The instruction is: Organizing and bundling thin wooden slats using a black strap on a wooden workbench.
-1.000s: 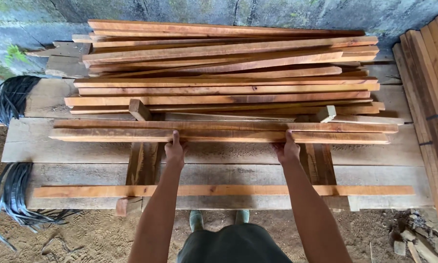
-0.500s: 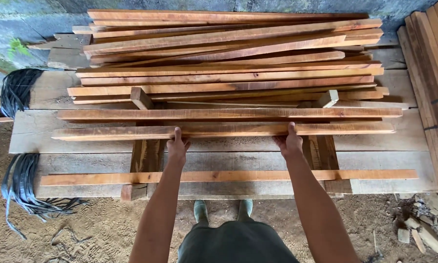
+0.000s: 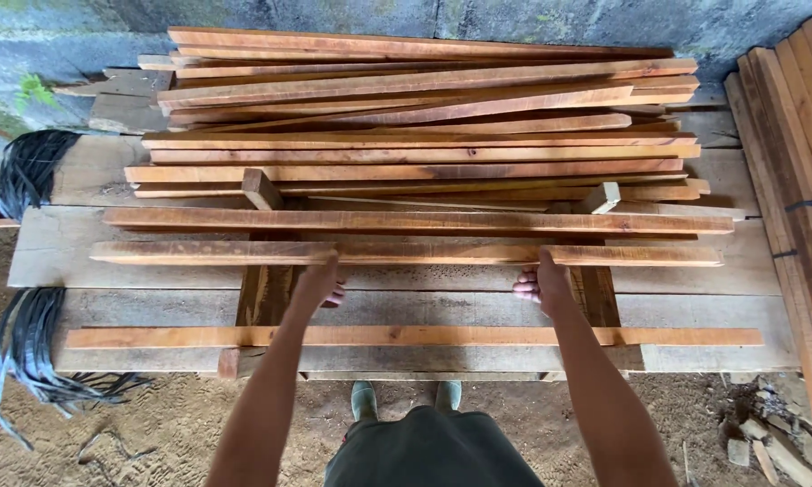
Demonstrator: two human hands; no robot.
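From the head camera I looked straight down on a desk of wide grey weathered planks [image 3: 135, 307], and my two bare hands were both on the same long reddish-brown wooden slat [image 3: 406, 253] that lay crosswise on it. My left hand [image 3: 320, 281] gripped the slat's near edge left of centre, fingers curled under it, and my right hand [image 3: 539, 284] gripped the near edge right of centre in the same way, so both hands were clenched on that one piece. The slat sat roughly level, parallel to the desk's front edge, and rested across two short upright wooden blocks [image 3: 262, 191] that stood on the planks. Just beyond it lay a second long slat of the same colour [image 3: 415, 221], close but not touching as far as I could tell, and behind that rose a loose stack of many similar reddish slats [image 3: 424, 99], some skewed at slight angles, reaching back to a grey concrete wall [image 3: 334, 13]. Nearer to me, apart from the held piece, a single paler orange slat [image 3: 406, 336] lay along the desk's front. At the left end of the desk hung bundles of black strapping [image 3: 27, 347], trailing onto the sandy ground [image 3: 171, 424]. To the right, a separate pile of long boards [image 3: 803, 162] ran away from me.
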